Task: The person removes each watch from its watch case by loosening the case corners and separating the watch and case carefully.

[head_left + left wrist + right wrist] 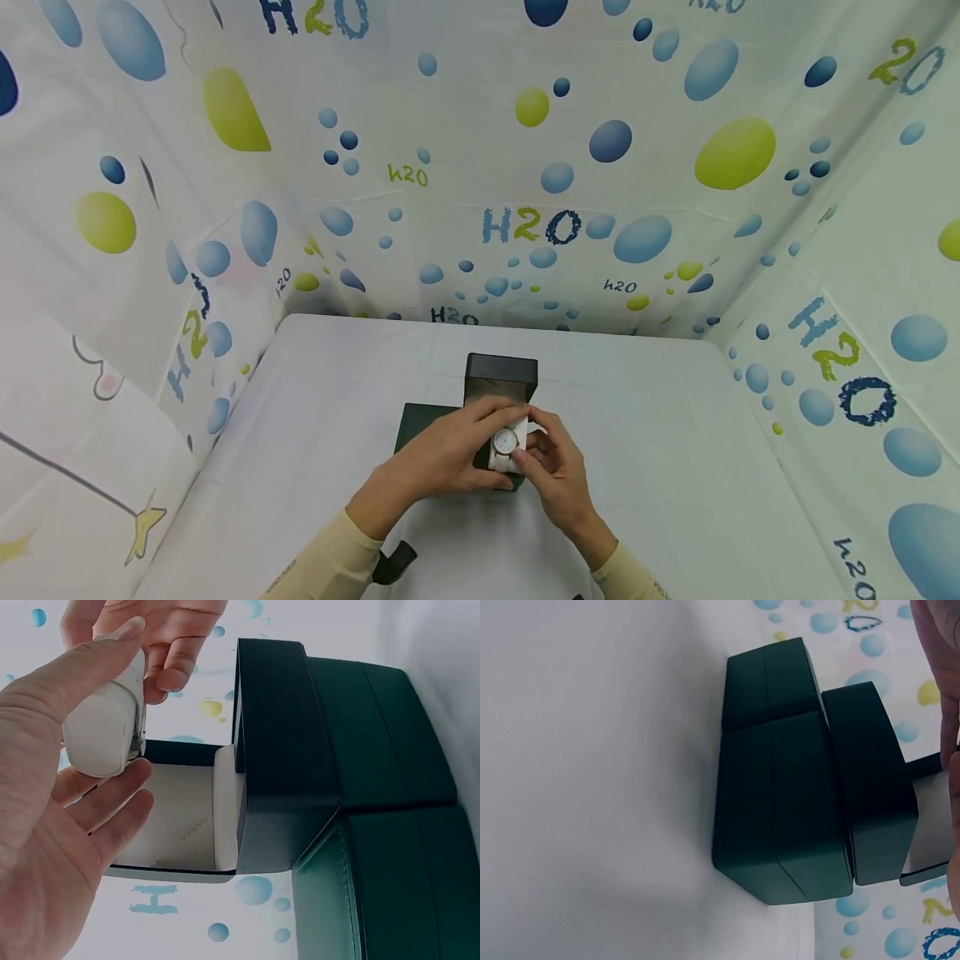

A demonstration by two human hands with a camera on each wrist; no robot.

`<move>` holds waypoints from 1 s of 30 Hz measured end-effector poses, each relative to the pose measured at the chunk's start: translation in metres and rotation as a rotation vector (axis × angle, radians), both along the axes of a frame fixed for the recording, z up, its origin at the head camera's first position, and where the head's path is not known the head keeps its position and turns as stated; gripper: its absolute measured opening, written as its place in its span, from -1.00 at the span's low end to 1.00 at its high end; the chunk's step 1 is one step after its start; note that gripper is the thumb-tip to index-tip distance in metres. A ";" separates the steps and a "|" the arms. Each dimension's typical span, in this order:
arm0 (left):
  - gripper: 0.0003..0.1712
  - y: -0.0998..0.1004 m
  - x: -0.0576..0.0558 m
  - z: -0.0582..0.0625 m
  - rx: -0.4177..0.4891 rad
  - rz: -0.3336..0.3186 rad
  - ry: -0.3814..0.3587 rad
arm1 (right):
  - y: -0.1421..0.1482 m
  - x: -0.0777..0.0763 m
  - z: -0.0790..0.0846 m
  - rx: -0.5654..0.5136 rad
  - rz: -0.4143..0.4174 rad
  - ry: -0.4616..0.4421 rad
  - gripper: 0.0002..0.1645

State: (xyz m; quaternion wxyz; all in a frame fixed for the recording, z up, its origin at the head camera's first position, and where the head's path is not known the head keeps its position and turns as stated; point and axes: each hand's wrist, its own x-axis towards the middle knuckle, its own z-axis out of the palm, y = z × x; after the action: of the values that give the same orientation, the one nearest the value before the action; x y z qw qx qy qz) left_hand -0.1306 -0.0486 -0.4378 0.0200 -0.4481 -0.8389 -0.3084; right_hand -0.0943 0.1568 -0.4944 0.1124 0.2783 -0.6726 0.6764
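A white-strapped watch [505,442] with a round white face is wrapped on a white cushion [97,742]. My left hand [450,450] holds the cushion from the left, its thumb along the near side. From the right, my right hand [558,475] pinches the watch and cushion edge, thumb near the watch face. Its fingertips are partly hidden in the right wrist view. Just behind the hands stands an open black watch box [500,367] with a pale lining, resting on a green case part [780,795]. The watch hovers in front of the box opening.
A second green case part [420,421] lies left of the black box, partly behind my left hand. White cloth [675,467] covers the table, and a patterned curtain [450,125] surrounds it. A black device [393,562] sits at my left cuff.
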 end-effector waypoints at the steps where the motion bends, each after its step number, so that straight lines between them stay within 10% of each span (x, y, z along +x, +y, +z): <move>1: 0.05 0.000 0.000 0.000 0.007 0.000 -0.001 | 0.000 0.000 0.000 -0.006 0.002 -0.001 -0.35; 30: -0.02 0.001 0.000 0.003 0.045 0.003 0.069 | -0.002 -0.002 0.005 -0.039 0.027 0.006 -0.33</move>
State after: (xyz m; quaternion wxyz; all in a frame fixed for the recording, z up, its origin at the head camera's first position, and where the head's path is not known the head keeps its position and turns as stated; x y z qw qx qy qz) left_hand -0.1310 -0.0471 -0.4343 0.0594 -0.4566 -0.8313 -0.3114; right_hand -0.0963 0.1549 -0.4893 0.1105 0.2871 -0.6553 0.6899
